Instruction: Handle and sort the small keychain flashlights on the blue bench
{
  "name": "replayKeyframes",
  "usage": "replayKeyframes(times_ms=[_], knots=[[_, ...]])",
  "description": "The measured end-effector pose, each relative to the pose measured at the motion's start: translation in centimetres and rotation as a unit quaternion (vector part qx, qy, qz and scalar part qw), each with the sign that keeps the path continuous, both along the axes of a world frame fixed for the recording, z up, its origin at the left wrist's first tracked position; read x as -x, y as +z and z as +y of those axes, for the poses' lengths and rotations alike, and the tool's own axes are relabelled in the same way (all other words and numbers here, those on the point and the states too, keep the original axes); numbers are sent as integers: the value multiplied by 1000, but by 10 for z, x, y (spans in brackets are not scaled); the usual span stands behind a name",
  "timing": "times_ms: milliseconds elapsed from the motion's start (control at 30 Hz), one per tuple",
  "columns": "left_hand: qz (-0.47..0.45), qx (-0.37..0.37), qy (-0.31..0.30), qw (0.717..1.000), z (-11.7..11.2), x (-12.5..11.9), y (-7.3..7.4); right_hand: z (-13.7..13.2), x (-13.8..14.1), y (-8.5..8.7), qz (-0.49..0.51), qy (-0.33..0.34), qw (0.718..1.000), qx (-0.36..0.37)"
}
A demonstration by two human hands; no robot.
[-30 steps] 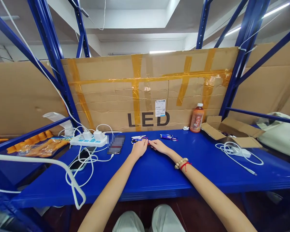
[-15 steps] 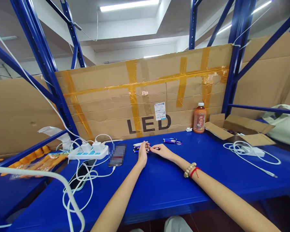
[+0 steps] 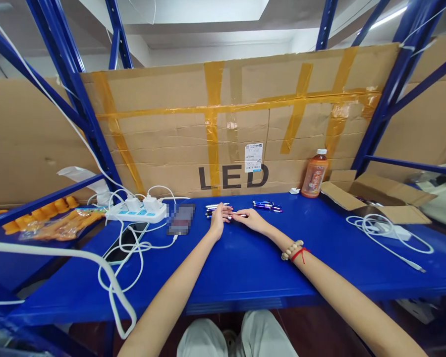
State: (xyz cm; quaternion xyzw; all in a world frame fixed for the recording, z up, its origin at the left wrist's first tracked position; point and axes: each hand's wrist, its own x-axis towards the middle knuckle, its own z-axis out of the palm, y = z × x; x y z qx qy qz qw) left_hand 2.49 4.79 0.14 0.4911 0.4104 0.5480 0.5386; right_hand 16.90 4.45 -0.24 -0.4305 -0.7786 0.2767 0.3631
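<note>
My right hand (image 3: pixel 254 221), with a bead bracelet and red string at the wrist, pinches a slim pen (image 3: pixel 239 215). The pen points left toward my left hand (image 3: pixel 217 221), whose curled fingers close around its other end. The fingers partly cover the pen. Several pens (image 3: pixel 211 206) lie just behind and left of my left hand, partly hidden by it. Beyond my right hand, a small group of blue pens (image 3: pixel 267 206) rests on the blue table (image 3: pixel 245 267).
At left are a white power strip (image 3: pixel 137 214), tangled white cables, a dark phone (image 3: pixel 126 242) and a blurred-out device (image 3: pixel 181 219). An orange drink bottle (image 3: pixel 314 174), an open cardboard box (image 3: pixel 386 194) and a coiled cable (image 3: pixel 371 229) stand at right. Cardboard (image 3: pixel 163 148) walls the back.
The camera has tilted downward, so more of the table front and my legs show. Both hands stay close together around the pen, with little movement.
</note>
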Motion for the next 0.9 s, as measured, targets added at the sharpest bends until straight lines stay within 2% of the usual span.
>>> replayKeyframes(times_ms=[167,400,700,900], knots=[[-17,15,6,1000,-1,4,0,-2,-2,-1,15,-26,1000,-2],[6,40,6,999,-2,3,0,-2,-1,1,26,5,1000,-1],[37,28,-2,999,-6,0,3,1,-1,-4,18,7,1000,-9],[30,38,8,999,-8,1,5,0,-2,-5,11,-15,1000,-5]])
